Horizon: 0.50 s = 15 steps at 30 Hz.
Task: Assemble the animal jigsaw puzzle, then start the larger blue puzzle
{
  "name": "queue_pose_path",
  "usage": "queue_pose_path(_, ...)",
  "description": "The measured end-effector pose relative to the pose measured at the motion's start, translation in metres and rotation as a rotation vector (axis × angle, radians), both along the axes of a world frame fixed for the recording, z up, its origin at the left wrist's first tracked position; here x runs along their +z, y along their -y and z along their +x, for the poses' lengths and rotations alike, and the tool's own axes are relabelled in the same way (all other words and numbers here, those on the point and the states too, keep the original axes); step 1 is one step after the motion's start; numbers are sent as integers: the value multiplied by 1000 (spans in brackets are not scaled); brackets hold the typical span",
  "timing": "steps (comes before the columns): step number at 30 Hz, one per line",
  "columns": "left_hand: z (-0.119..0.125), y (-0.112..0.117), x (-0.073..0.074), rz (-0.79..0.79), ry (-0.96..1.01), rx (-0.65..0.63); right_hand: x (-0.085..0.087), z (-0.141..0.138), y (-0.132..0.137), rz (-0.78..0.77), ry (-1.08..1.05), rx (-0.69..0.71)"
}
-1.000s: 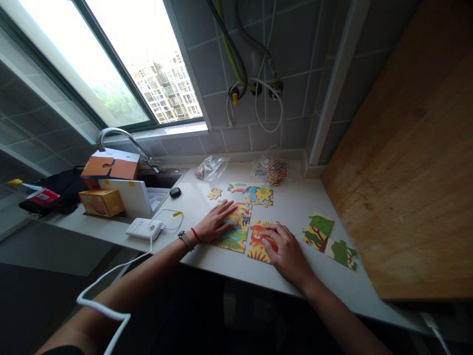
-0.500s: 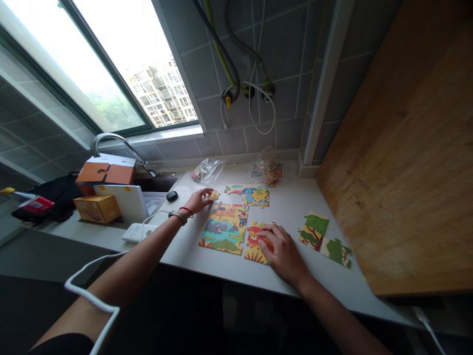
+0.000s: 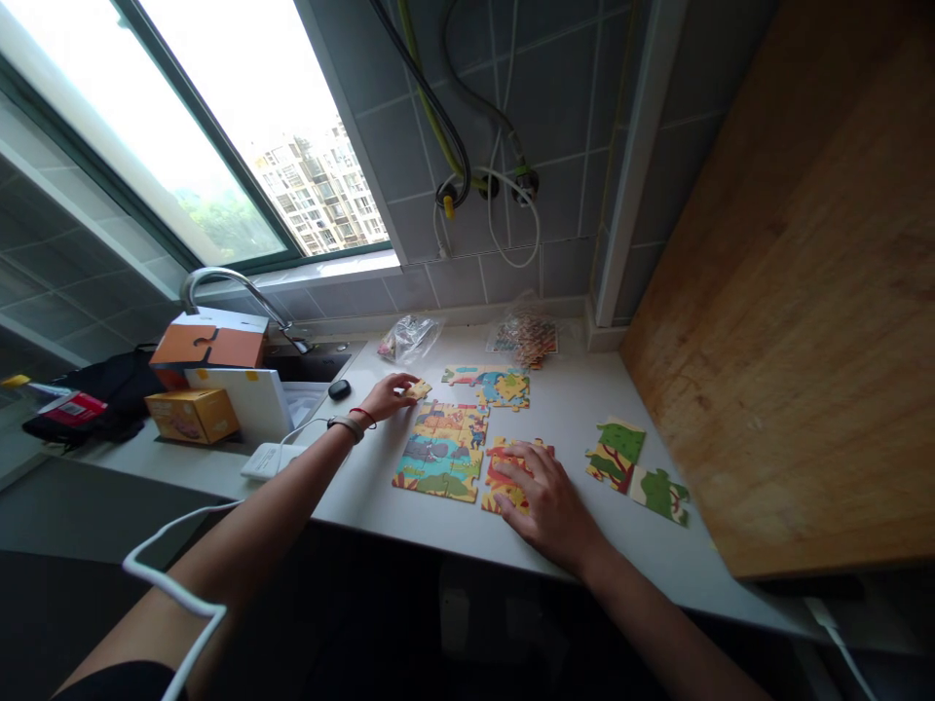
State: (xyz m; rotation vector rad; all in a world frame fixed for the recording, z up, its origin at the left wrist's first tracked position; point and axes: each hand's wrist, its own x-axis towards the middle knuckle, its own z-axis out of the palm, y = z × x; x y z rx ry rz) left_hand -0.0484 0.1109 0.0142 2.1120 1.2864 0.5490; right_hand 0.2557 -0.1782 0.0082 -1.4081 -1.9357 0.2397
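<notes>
Puzzle piece [image 3: 419,389] is on the surface [image 3: 566,404], left hand [image 3: 383,397] pinching its edge; right hand [image 3: 544,504] loosely spread over the red-and-yellow section [image 3: 494,489]. Red label [image 3: 71,410] at far left's too tiny to read.

the tap [image 3: 219,274] arches over the sink [image 3: 313,367], below the window [image 3: 219,127] with buildings [image 3: 321,190] outside. in front of the tap stand an orange box [image 3: 208,346], a yellow box [image 3: 191,416] and a white box [image 3: 252,401], with a white block [image 3: 269,461] nearer. left of the tap lies a black bag [image 3: 106,385]; right of it, a black case [image 3: 339,389], then wall hoses [image 3: 432,92] and, farthest, a wooden panel [image 3: 789,341].
</notes>
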Motion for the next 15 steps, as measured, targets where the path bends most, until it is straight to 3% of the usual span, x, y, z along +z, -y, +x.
queue_pose_path(7, -4, -1, 3, 18, 24, 58, -4, -1, 0, -35, 68, -48)
queue_pose_path(15, -5, 12, 14, 58, 41, 113, -6, -1, 3, -51, 105, 34)
